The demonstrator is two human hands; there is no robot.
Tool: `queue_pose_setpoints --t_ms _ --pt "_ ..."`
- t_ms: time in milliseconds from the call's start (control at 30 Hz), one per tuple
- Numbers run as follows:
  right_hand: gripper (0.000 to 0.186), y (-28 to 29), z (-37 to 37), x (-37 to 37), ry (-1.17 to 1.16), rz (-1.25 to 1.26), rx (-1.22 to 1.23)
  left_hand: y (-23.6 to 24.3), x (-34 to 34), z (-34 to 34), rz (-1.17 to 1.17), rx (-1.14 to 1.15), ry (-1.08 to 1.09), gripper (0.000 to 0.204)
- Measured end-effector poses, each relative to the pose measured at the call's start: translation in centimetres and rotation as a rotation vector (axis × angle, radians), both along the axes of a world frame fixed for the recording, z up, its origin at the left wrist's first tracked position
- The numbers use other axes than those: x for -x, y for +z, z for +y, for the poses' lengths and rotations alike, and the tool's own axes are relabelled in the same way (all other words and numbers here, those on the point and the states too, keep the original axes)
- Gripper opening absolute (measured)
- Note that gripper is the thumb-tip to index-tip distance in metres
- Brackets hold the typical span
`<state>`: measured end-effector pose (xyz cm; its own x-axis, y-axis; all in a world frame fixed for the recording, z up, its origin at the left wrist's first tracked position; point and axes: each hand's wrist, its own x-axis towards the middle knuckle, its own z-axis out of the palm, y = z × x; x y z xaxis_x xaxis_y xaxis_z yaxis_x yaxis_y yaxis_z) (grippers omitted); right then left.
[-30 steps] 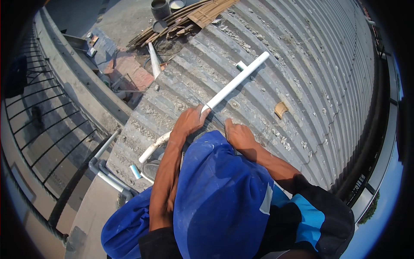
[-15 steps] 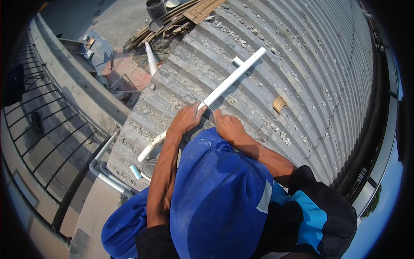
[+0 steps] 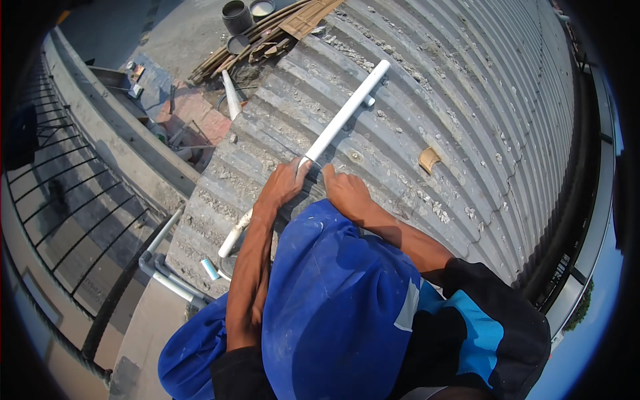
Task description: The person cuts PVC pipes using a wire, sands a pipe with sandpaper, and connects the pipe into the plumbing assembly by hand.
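A long white plastic pipe (image 3: 347, 113) slants away from me over the corrugated roof sheeting (image 3: 400, 200). My left hand (image 3: 283, 182) is closed round its near part, thumb along the side. Close by on the right, my right hand (image 3: 347, 193) is closed, fingers curled. A thin dark line crosses the pipe between the hands; what my right hand grips is too small to make out. A short white pipe piece (image 3: 369, 101) shows beneath the long pipe. Another white pipe end (image 3: 235, 235), dirty, emerges beside my left forearm; whether it joins the long pipe is hidden.
A curved tan fragment (image 3: 429, 159) and loose rubble lie on the sheeting. A small blue-and-white cylinder (image 3: 210, 269) lies left of my arm. Beyond the roof edge are stacked poles (image 3: 253, 40) and a dark bucket (image 3: 237, 17). A metal railing (image 3: 73, 200) runs at left.
The long pipe's far end has swung leftward and now covers more of the short piece. Both my hands have shifted slightly left with it.
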<state>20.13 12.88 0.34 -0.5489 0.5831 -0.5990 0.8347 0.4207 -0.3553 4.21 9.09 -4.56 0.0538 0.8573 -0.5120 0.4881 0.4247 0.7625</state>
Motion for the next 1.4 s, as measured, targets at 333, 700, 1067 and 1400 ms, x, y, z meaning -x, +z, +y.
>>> queue_pose_setpoints --t_ms 333,700,1067,1400 --pt "0.016 0.7 -0.7 -1.1 -0.021 0.063 -0.040 0.8 0.5 -0.2 0.001 0.016 -0.075 0.040" --pt "0.015 2.6 -3.0 -2.4 -0.091 -0.076 0.035 0.0 0.4 -0.1 -0.016 -0.012 -0.042 0.043" --pt "0.012 0.2 -1.6 -1.4 -0.081 0.072 -0.041 -0.3 0.3 -1.0 0.007 0.015 -0.083 0.044" --pt "0.022 0.4 -2.2 -5.8 -0.164 0.075 -0.067 0.8 0.9 -0.7 -0.030 0.002 -0.031 0.045"
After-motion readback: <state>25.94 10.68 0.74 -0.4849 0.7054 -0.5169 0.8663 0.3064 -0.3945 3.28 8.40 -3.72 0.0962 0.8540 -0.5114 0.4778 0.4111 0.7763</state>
